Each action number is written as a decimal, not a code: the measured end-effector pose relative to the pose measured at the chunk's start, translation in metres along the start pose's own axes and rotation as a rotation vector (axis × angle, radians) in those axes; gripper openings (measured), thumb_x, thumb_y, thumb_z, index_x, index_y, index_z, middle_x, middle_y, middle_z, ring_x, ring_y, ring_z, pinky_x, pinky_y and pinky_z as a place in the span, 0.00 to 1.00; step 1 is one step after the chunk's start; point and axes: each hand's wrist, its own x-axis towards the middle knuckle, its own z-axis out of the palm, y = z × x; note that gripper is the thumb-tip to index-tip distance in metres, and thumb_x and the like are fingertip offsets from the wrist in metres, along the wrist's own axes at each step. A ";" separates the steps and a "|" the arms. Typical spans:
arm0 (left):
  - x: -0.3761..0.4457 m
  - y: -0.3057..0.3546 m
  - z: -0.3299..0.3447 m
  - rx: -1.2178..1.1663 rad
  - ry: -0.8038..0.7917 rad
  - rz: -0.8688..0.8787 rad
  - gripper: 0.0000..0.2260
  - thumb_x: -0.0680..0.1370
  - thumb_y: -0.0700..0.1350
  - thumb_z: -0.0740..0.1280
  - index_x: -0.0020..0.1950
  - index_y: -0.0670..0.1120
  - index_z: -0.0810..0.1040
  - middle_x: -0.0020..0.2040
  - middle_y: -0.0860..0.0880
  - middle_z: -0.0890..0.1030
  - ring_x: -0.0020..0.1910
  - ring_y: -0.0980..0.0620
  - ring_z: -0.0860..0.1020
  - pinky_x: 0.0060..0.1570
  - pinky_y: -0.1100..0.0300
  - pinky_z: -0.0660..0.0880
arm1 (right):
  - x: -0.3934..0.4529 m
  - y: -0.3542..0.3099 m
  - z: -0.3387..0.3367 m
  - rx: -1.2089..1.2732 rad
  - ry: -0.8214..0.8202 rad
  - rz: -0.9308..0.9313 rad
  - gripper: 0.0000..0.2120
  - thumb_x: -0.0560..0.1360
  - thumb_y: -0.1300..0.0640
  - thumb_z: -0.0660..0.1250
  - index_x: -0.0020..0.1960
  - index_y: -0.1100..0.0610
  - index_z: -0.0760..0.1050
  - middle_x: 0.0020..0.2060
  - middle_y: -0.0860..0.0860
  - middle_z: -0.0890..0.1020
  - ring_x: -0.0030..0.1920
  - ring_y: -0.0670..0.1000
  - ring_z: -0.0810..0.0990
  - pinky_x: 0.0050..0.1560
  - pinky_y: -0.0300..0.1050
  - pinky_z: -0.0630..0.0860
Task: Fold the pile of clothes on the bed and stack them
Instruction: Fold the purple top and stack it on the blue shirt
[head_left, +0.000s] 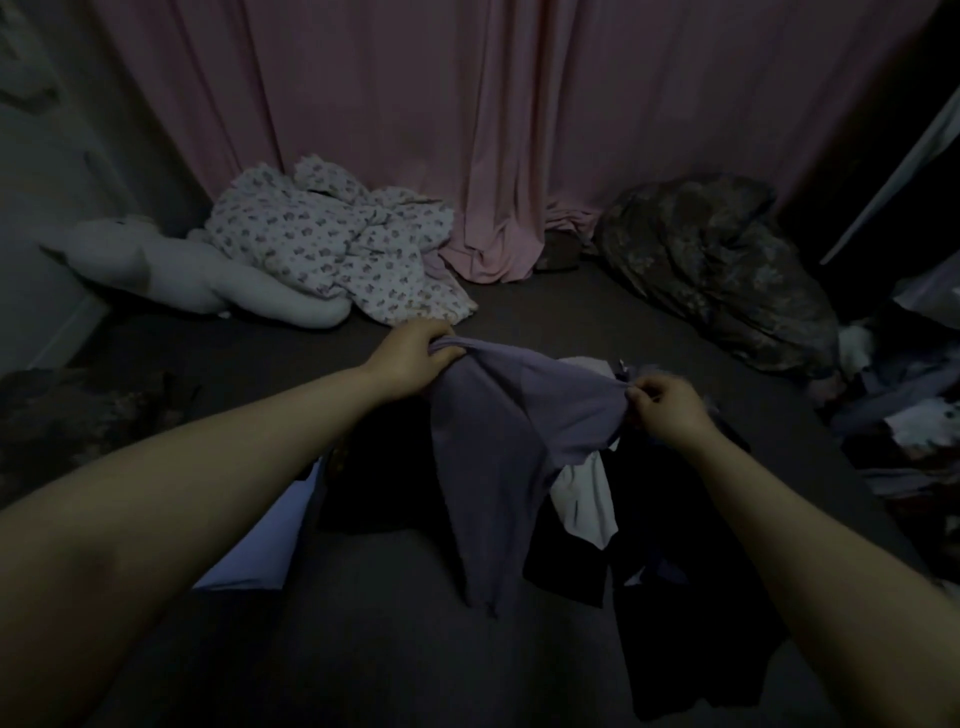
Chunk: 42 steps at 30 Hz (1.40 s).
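Currently both hands, left hand (415, 353) and right hand (667, 400), pinch a purple cotton shirt (498, 441) lifted over the dark clothes pile (675, 571) on the grey bed (363, 649), floral blanket (337, 244) beyond.

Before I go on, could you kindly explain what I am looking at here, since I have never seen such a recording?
There is no machine: a person wears a camera on the head, looking forward and down, so both bare arms reach in from below. The left hand and right hand each grip the top edge of a purple garment, holding it up over a dark bed. Under it lie dark clothes and a white piece. Farther back are a floral cloth, a white soft toy and a pink curtain.
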 end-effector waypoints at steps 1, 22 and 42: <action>-0.004 -0.002 0.002 -0.002 -0.027 0.010 0.09 0.77 0.45 0.66 0.46 0.40 0.79 0.44 0.43 0.80 0.44 0.47 0.76 0.42 0.57 0.68 | -0.002 0.003 -0.001 0.006 -0.005 0.011 0.07 0.78 0.60 0.62 0.48 0.62 0.78 0.39 0.57 0.80 0.40 0.53 0.78 0.42 0.41 0.69; -0.240 -0.163 0.110 -0.402 -0.612 -0.597 0.06 0.79 0.37 0.61 0.46 0.48 0.71 0.42 0.52 0.73 0.40 0.61 0.71 0.40 0.69 0.67 | -0.017 -0.077 0.251 -0.432 -0.498 -0.408 0.10 0.76 0.64 0.60 0.47 0.66 0.79 0.50 0.63 0.77 0.49 0.60 0.76 0.45 0.44 0.67; -0.368 -0.373 0.210 -0.310 -0.158 -1.238 0.12 0.79 0.43 0.62 0.56 0.36 0.73 0.57 0.36 0.77 0.57 0.40 0.76 0.54 0.55 0.71 | -0.062 -0.064 0.554 -0.358 -0.664 -0.425 0.09 0.76 0.64 0.62 0.51 0.62 0.80 0.55 0.62 0.75 0.54 0.61 0.76 0.53 0.45 0.72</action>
